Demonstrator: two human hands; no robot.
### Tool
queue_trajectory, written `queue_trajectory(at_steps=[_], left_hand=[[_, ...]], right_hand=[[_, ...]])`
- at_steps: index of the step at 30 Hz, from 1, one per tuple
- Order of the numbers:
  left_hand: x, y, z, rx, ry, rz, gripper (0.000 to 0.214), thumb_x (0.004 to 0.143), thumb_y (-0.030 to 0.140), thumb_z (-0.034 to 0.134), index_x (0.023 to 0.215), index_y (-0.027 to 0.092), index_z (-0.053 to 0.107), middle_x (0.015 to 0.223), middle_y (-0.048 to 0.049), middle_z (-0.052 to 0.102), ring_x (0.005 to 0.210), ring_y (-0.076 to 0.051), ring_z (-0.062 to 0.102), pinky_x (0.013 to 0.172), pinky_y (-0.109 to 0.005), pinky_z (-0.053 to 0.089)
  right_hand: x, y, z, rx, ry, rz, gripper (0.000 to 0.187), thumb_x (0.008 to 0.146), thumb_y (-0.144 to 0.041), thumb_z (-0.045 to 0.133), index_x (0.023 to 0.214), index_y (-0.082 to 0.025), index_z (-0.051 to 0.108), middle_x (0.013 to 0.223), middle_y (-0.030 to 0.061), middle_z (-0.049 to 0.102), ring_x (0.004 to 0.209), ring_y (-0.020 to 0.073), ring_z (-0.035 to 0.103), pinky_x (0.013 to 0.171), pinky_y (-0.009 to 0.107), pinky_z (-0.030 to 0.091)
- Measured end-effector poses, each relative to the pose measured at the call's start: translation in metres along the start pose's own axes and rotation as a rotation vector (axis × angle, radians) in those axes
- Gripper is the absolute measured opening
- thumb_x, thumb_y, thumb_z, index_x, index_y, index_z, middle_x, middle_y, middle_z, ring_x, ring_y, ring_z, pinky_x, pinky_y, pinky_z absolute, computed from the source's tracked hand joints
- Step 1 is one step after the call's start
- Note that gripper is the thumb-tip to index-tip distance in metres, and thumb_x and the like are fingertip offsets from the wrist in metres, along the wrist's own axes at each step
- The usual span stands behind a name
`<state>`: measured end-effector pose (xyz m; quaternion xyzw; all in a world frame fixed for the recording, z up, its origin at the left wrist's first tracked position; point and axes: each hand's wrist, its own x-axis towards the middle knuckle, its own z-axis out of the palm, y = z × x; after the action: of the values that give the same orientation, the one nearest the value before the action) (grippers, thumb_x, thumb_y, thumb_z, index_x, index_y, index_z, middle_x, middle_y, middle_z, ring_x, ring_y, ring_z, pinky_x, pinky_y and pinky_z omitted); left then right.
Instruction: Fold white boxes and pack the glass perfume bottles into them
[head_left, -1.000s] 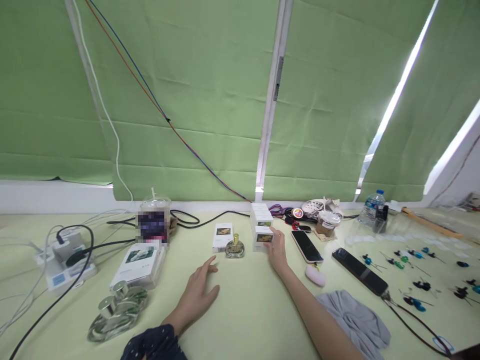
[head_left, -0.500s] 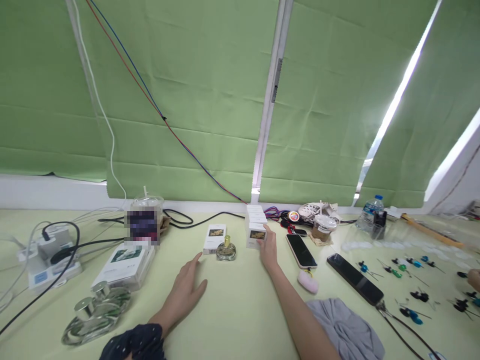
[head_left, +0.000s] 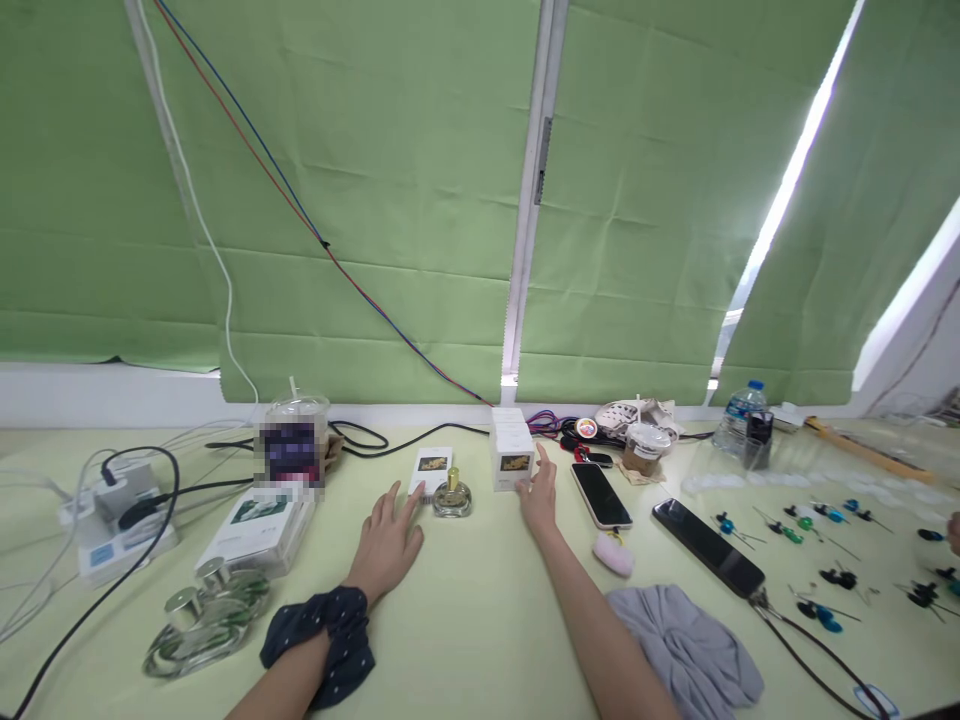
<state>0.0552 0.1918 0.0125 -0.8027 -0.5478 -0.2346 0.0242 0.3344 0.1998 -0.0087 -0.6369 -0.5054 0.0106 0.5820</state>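
Note:
My left hand [head_left: 390,538] lies flat on the pale green table, fingers stretched out. Its fingertips reach the lone small white perfume box [head_left: 430,470]. Right beside that box stands a small round perfume bottle [head_left: 452,495] with a gold cap. My right hand [head_left: 538,492] rests open against the near right side of a row of small white boxes [head_left: 511,454], fingers touching the front box. A dark dotted scrunchie [head_left: 324,630] sits on my left wrist.
At the left lie a larger white box [head_left: 259,522], two big glass bottles [head_left: 204,615], a lidded cup [head_left: 292,440] and chargers with cables [head_left: 120,500]. To the right are two phones [head_left: 600,494] [head_left: 707,547], a pink pouch [head_left: 613,553], grey cloth [head_left: 686,645] and small screwdrivers [head_left: 825,560].
My left hand slid forward until its fingers reached the lone white box. My right hand stayed at the row of boxes. The view shifted slightly.

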Motion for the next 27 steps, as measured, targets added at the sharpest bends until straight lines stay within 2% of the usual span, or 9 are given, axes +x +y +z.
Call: queue_trajectory(at_steps=[4,9,11,13,16,19,21,24,27], left_hand=[[0.003,0.0,-0.001,0.004,-0.021,-0.008,0.056,0.085,0.028,0.042,0.141,0.024,0.039,0.149,-0.0158,0.029,0.132,-0.036,0.032,0.099,-0.052,0.036],[0.0,-0.008,0.007,-0.069,0.041,0.043,0.05,0.083,0.025,0.043,0.133,0.017,0.046,0.149,-0.0146,0.032,0.134,-0.033,0.031,0.104,-0.052,0.034],[0.0,-0.011,0.01,-0.108,0.063,0.065,0.046,0.082,0.023,0.043,0.127,0.015,0.049,0.148,-0.0145,0.034,0.135,-0.033,0.031,0.106,-0.052,0.032],[0.001,-0.014,0.012,-0.18,0.079,0.071,0.042,0.084,0.024,0.04,0.124,0.015,0.05,0.143,-0.0135,0.042,0.136,-0.031,0.03,0.107,-0.052,0.032],[0.003,-0.016,0.012,-0.333,0.106,0.011,0.04,0.088,0.03,0.035,0.123,0.016,0.05,0.126,-0.0129,0.057,0.136,-0.03,0.034,0.107,-0.049,0.034],[0.003,-0.015,0.008,-0.417,0.155,-0.064,0.037,0.089,0.036,0.035,0.114,0.016,0.053,0.117,-0.0138,0.06,0.128,-0.031,0.043,0.105,-0.048,0.037],[0.002,-0.016,0.006,-0.433,0.173,-0.079,0.031,0.088,0.038,0.036,0.102,0.019,0.056,0.109,-0.0126,0.061,0.117,-0.03,0.053,0.099,-0.047,0.041],[0.001,-0.019,0.005,-0.456,0.187,-0.091,0.025,0.088,0.04,0.037,0.088,0.021,0.053,0.096,-0.0086,0.061,0.1,-0.026,0.06,0.091,-0.042,0.047],[0.004,-0.027,0.007,-0.478,0.221,-0.132,0.024,0.084,0.039,0.043,0.095,0.019,0.052,0.102,-0.0097,0.06,0.105,-0.026,0.058,0.092,-0.042,0.046]], right_hand=[[-0.005,-0.005,-0.006,-0.009,0.049,-0.022,0.076,0.067,-0.011,0.048,0.138,-0.027,0.028,0.112,0.0079,0.042,0.076,0.0173,0.055,0.073,0.035,0.048],[-0.015,-0.01,-0.009,-0.016,0.143,-0.109,0.044,0.075,-0.014,0.04,0.119,-0.019,0.039,0.106,0.0106,0.048,0.075,0.0191,0.054,0.07,0.036,0.047],[-0.022,-0.015,-0.008,-0.007,0.072,-0.173,0.031,0.081,-0.019,0.039,0.112,-0.019,0.041,0.099,0.0084,0.052,0.074,0.019,0.055,0.068,0.035,0.047],[-0.031,-0.023,-0.004,0.023,-0.055,-0.234,0.027,0.085,-0.026,0.042,0.111,-0.02,0.041,0.095,0.0058,0.054,0.07,0.0174,0.054,0.066,0.033,0.048],[-0.046,-0.037,0.006,0.121,-0.226,-0.291,0.043,0.082,-0.032,0.054,0.12,-0.021,0.037,0.104,0.0069,0.055,0.078,0.017,0.057,0.069,0.032,0.051],[-0.055,-0.05,0.021,0.211,-0.349,-0.314,0.068,0.074,-0.031,0.066,0.131,-0.024,0.031,0.126,0.0114,0.048,0.098,0.0203,0.058,0.084,0.038,0.051],[-0.056,-0.055,0.03,0.252,-0.42,-0.289,0.08,0.069,-0.029,0.071,0.136,-0.025,0.028,0.134,0.0126,0.043,0.108,0.0232,0.055,0.092,0.043,0.048],[-0.053,-0.057,0.039,0.319,-0.506,-0.184,0.095,0.063,-0.024,0.075,0.142,-0.026,0.023,0.132,0.0118,0.046,0.115,0.0258,0.053,0.095,0.045,0.045],[-0.049,-0.056,0.044,0.393,-0.532,-0.094,0.093,0.064,-0.019,0.072,0.143,-0.026,0.023,0.118,0.0087,0.057,0.106,0.0239,0.059,0.093,0.044,0.046]])
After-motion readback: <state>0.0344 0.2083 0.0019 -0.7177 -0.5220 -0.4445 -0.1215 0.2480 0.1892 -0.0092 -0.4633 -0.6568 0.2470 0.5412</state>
